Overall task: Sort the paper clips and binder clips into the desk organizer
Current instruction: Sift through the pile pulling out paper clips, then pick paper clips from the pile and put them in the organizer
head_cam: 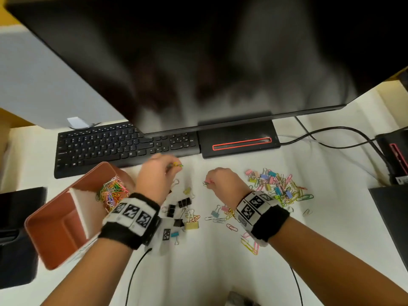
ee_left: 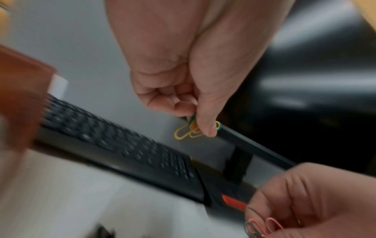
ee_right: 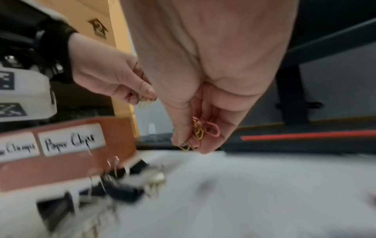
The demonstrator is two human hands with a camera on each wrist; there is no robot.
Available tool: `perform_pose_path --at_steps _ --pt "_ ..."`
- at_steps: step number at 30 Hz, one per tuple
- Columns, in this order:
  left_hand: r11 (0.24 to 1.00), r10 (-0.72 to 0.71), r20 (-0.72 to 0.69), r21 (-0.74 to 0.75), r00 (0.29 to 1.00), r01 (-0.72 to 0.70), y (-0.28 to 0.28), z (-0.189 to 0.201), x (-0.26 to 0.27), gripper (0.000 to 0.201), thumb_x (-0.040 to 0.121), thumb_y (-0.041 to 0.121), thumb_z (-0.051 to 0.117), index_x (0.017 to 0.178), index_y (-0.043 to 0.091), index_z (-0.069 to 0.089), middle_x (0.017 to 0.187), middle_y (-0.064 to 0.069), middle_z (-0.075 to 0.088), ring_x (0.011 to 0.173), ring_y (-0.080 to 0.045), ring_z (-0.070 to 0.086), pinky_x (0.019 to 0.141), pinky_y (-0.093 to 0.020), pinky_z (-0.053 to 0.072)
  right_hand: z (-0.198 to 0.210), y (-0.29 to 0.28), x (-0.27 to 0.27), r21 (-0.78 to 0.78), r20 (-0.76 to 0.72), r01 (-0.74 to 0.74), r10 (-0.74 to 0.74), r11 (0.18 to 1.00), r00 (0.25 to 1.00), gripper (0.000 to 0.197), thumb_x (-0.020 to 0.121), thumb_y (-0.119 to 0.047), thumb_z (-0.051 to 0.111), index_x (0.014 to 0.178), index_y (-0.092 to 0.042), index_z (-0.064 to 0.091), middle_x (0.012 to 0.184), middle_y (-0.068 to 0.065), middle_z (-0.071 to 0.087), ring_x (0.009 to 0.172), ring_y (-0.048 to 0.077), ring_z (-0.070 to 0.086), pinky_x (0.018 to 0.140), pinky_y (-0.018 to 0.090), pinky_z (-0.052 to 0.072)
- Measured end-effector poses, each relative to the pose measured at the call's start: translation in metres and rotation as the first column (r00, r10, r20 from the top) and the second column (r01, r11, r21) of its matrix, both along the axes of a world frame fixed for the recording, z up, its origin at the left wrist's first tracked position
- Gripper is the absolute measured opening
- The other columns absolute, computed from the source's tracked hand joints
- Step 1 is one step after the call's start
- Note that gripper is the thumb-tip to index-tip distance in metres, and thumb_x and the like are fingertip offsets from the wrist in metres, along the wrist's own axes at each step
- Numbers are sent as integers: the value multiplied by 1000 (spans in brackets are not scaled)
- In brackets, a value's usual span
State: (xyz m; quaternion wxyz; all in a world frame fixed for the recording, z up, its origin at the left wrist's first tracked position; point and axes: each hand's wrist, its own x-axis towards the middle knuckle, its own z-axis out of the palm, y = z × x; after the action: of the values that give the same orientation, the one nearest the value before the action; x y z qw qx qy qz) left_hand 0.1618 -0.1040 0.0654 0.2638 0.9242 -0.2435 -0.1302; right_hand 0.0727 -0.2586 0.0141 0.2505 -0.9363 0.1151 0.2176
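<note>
My left hand (head_cam: 164, 171) (ee_left: 195, 125) pinches yellow and green paper clips (ee_left: 189, 131) (head_cam: 177, 165) between thumb and finger, raised near the keyboard's front edge. My right hand (head_cam: 218, 182) (ee_right: 195, 138) grips several pink, yellow and green paper clips (ee_right: 203, 130) (head_cam: 207, 182) in curled fingers, just above the desk. The brown desk organizer (head_cam: 66, 208) (ee_right: 67, 162) stands at the left; its far compartment holds a heap of coloured paper clips (head_cam: 112, 192), its near compartment shows nothing inside. White labels face the right wrist view, one reading "Paper Clips" (ee_right: 71, 140).
Black and pastel binder clips (head_cam: 184, 214) lie between my wrists. A larger mixed pile of clips (head_cam: 276, 186) sits to the right. Behind are a black keyboard (head_cam: 123, 146), a monitor stand (head_cam: 239, 143) and cables (head_cam: 340, 133). Dark objects edge the desk at both sides.
</note>
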Motion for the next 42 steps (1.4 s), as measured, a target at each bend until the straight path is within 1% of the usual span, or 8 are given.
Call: perform_pose_path --at_steps 8,14,17,21,26,31,36,42 --pt "910 415 -89 72 906 -409 123 42 19 15 79 18 68 68 26 61 69 7 62 73 -17 61 72 -26 40 81 137 67 235 307 -172 95 957 947 13 88 -8 53 96 -6 63 96 15 61 87 31 60 76 33 47" --pt "895 444 -273 84 854 -438 158 29 26 41 82 -7 50 119 10 58 116 -12 64 105 -25 59 101 -35 42 59 199 88 271 197 -96 42 958 979 36 90 -18 56 122 -4 49 117 18 59 107 30 56 91 36 46" --pt "937 334 -211 -30 919 -348 158 40 16 46 79 -14 44 113 12 60 111 -9 65 104 -22 60 99 -36 44 58 183 61 450 272 -78 -53 890 961 40 90 -22 56 128 -15 47 121 10 58 105 22 59 94 33 48" --pt "989 95 -172 -92 980 -112 131 39 -22 21 86 6 56 99 20 64 91 7 68 83 -6 63 75 -11 44 53 116 -2 413 392 -62 -116 909 913 19 91 -20 56 109 -19 62 96 -8 58 78 0 54 80 18 45" --pt "988 -155 -295 -24 943 155 84 -7 -75 11 87 21 57 97 20 63 84 10 64 65 1 54 60 -4 38 12 46 -92 282 82 194 -225 940 971 17 85 -18 65 101 -17 60 73 -15 49 61 -3 44 68 22 39" --pt "963 -162 -197 180 967 198 57 -58 -101 28 81 46 58 102 27 58 106 4 53 97 -18 52 83 -33 46 -28 33 -121 224 89 103 -126 969 988 34 84 -27 66 116 -19 58 86 -19 48 104 -1 52 96 25 40" --pt "893 -130 -21 432 991 126 51 -71 -102 46 74 64 53 101 27 58 110 4 49 107 -21 45 86 -38 39 -33 31 -102 160 65 101 -113 982 991 46 84 -29 64 128 -26 49 113 -7 50 88 4 45 87 29 47" --pt "965 -18 -75 259 997 37 70 -68 -103 35 74 51 60 100 28 57 102 8 54 98 -18 50 84 -35 38 -37 16 -102 189 126 104 -129 976 984 36 81 -24 69 114 -23 57 101 -14 40 86 3 44 80 17 35"
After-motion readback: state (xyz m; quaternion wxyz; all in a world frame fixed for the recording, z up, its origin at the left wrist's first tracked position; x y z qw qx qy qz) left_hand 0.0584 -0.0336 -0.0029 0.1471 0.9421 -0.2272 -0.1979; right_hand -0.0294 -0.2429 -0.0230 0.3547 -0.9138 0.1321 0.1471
